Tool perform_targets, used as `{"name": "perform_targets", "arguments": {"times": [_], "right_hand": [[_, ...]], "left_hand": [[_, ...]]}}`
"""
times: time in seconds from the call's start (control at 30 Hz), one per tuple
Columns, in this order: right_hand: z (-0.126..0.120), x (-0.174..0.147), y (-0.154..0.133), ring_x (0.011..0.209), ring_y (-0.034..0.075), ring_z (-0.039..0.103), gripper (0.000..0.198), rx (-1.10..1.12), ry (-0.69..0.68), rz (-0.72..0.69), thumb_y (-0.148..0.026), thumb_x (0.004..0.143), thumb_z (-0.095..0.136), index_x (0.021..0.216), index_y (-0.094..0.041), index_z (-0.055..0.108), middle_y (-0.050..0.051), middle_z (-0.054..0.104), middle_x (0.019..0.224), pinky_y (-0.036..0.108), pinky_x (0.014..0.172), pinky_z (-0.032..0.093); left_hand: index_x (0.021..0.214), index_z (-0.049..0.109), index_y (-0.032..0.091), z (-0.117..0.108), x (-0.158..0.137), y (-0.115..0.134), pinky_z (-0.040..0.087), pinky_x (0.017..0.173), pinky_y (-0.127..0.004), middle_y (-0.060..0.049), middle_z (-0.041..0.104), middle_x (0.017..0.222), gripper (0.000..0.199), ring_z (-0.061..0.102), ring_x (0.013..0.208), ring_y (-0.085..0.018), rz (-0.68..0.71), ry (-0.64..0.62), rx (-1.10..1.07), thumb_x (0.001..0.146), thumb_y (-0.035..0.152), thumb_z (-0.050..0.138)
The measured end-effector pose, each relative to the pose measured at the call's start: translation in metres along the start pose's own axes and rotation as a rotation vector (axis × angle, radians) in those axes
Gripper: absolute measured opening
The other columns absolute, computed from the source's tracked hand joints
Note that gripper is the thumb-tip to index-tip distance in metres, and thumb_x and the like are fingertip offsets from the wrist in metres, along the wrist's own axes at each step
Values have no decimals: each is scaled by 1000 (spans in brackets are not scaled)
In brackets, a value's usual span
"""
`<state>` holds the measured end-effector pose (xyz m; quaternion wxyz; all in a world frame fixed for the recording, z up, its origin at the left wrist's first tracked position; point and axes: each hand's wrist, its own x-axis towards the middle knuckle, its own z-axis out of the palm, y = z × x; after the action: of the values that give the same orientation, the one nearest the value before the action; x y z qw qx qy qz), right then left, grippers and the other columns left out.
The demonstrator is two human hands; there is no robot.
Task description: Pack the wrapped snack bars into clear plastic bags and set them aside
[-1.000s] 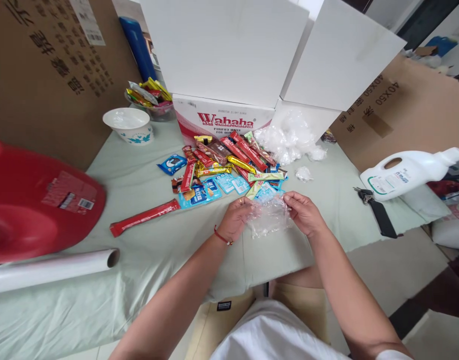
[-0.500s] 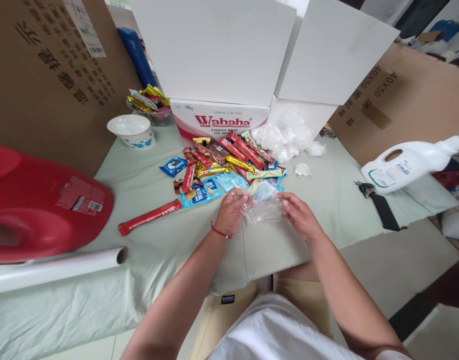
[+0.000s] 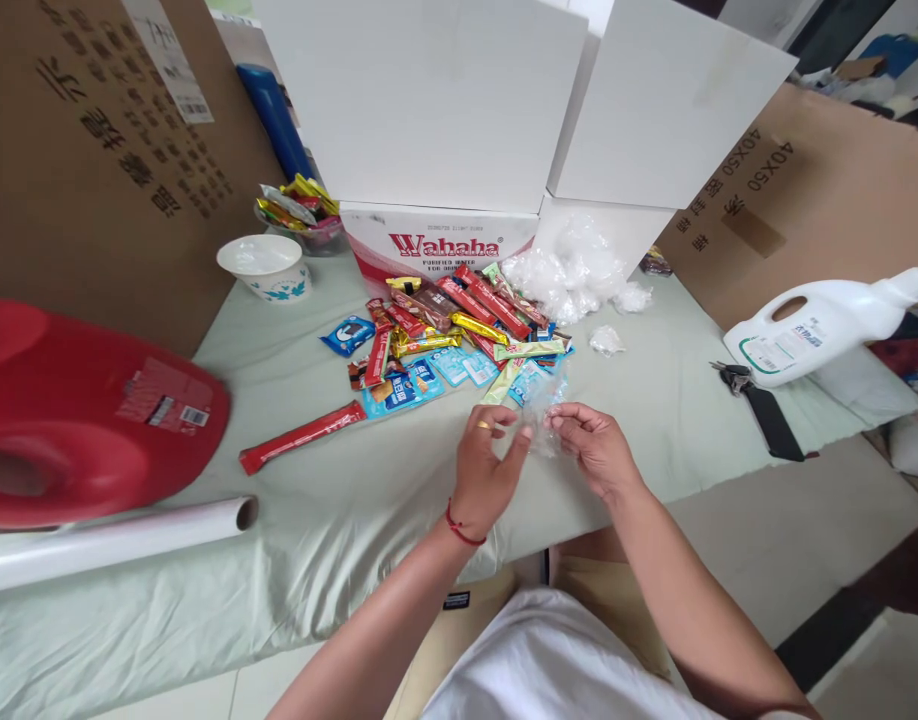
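Observation:
A crumpled clear plastic bag (image 3: 547, 405) is between my hands, above the front of the table. My right hand (image 3: 598, 445) pinches its right side with thumb and fingertips. My left hand (image 3: 493, 465), with a ring and a red bracelet, is at the bag's left side. Its thumb and fingers are apart, the thumb tip close to the plastic; whether it touches I cannot tell. Just beyond lies a pile of wrapped snack bars (image 3: 448, 320), with blue snack packets (image 3: 405, 388) along its near edge. One long red stick packet (image 3: 301, 437) points out to the left.
Crumpled clear plastic (image 3: 571, 270) lies before the Wahaha box (image 3: 444, 235). A small plastic wad (image 3: 606, 341) is nearer. At left are a paper bowl (image 3: 264, 268), red jug (image 3: 91, 410) and white roll (image 3: 121, 540); at right, a white bottle (image 3: 819, 325) and black-handled tool (image 3: 763, 415).
My left hand has let go of the bag's left side and opened, moving right and slightly nearer me. The bag, spread flat before, is now bunched toward my right hand.

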<state>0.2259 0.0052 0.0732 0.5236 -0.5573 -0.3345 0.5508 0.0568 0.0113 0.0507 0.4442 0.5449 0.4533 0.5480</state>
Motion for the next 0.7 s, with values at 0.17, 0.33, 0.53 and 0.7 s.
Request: {"name": "perform_targets", "arguments": {"times": [0.17,0.33,0.53,0.7], "right_hand": [[10,-7,3,58,10,48,35,-118,1,-71,-45,62,91,83,-21,78,2,72,74,24,53,30],[13,-12,4,61,11,47,35,-161,-13,-86,-47,63,90,82,-21,77,-1,64,68,25,56,34],[9,-13,9,58,10,39,37,-104,2,-43,-49,64,90,82,-21,74,-3,57,65,24,53,28],[0,-14,15,56,9,36,42,-33,48,0,-50,62,91,86,-22,71,-4,57,68,24,51,25]], "left_hand": [[98,69,22,15,-3,-6,50,83,-33,-5,67,101,24,65,96,-21,-110,-70,-53,81,38,77],[82,65,20,12,1,-14,48,77,-30,-1,67,78,22,62,78,-17,-235,-49,-154,84,42,69],[86,51,22,8,0,-20,50,74,-29,0,67,84,29,65,78,-16,-382,121,-315,91,50,60],[86,46,24,-11,8,-32,38,59,-26,7,48,64,21,47,57,-13,-251,306,-33,98,40,51]]}}
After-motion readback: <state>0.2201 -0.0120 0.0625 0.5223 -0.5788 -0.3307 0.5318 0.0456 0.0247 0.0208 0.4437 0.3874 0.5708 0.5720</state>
